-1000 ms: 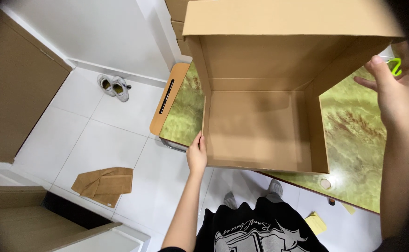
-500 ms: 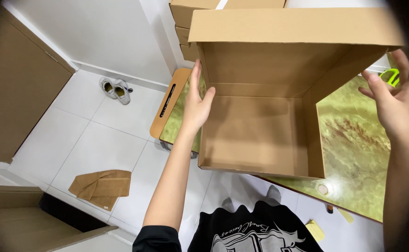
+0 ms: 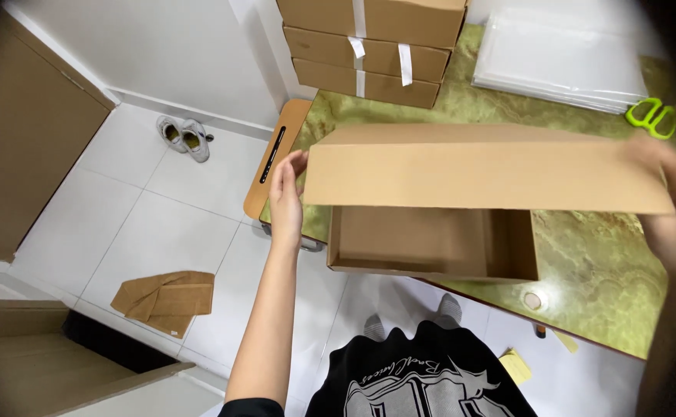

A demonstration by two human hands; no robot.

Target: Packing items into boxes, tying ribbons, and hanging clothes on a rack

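Observation:
An open brown cardboard box (image 3: 430, 243) lies on a green marble-patterned table (image 3: 608, 255), at its near edge. Its long lid flap (image 3: 477, 170) is folded down over the opening. My left hand (image 3: 285, 193) holds the flap's left end, fingers on its edge. My right hand (image 3: 666, 185) grips the flap's right end and is blurred and partly cut off by the dark rim of the view.
Three taped cardboard boxes (image 3: 369, 46) are stacked at the table's far side. A pile of clear sheets (image 3: 562, 58) and green scissors (image 3: 653, 117) lie at the right. A tape roll (image 3: 535, 300) is near the front edge. Shoes (image 3: 184, 137) and flattened cardboard (image 3: 164, 297) are on the tiled floor.
The box's upper flap has come down from upright to nearly covering the opening. Both hands moved down with its ends. The view tilted, showing the stacked boxes and sheets.

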